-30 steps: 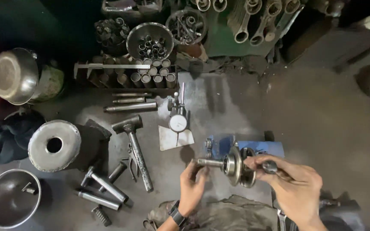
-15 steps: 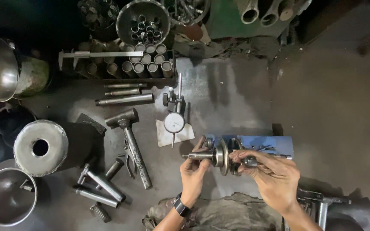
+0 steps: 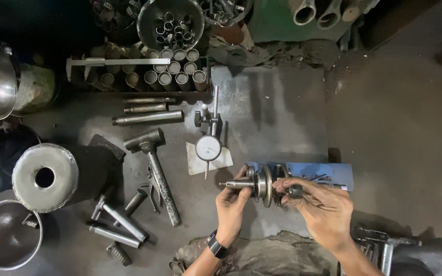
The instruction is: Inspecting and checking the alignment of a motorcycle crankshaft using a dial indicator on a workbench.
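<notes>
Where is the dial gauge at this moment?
In the head view, the dial gauge stands near the centre, right of the hammer, just above the left hand.

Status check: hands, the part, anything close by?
Left hand grips the crankshaft by its left shaft end; right hand holds the right end. Crankshaft level, off the bench. Dial gauge just beyond, not touching.

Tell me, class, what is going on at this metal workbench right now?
A person holds a grey steel crankshaft with round disc webs level in both hands. The left hand grips its left shaft end; the right hand grips the right end, over a blue rectangular fixture. Just behind stands a white-faced dial gauge on a stand. A steel-handled hammer and loose steel pins lie to the left, untouched.
</notes>
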